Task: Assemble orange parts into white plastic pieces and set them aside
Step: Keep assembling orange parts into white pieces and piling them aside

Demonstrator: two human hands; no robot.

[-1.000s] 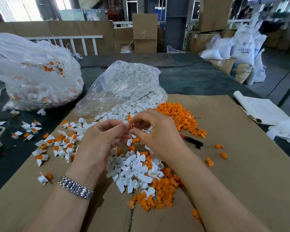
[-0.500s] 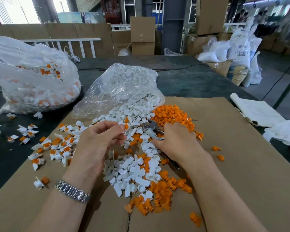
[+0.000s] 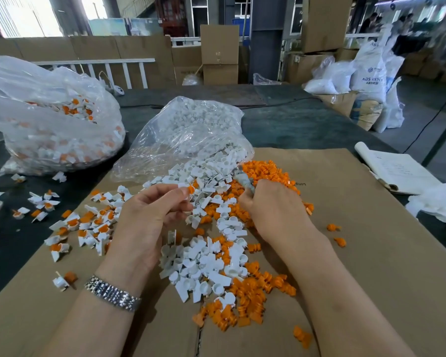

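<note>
Left hand [image 3: 150, 215] is pinching one glossy white plastic piece with an orange part [image 3: 188, 189] seated in it, above the loose heap. Right hand [image 3: 271, 210] is gripping a blurred grey metal tool [image 3: 243, 179]. Two crinkled clear bags are lying behind: white pieces [image 3: 191, 135]; assembled ones [image 3: 49, 130]. Matte cardboard sheet [image 3: 371, 253] is lying underneath.

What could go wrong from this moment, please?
1. The left hand pinches the white piece with its orange part only at the fingertips, above the loose pile; if it slips, it could get lost among unassembled parts.
2. The right hand grips a grey tool close to those fingertips; a slip might jab them.
3. Finished pieces lie near the cardboard edge and may scatter.
</note>
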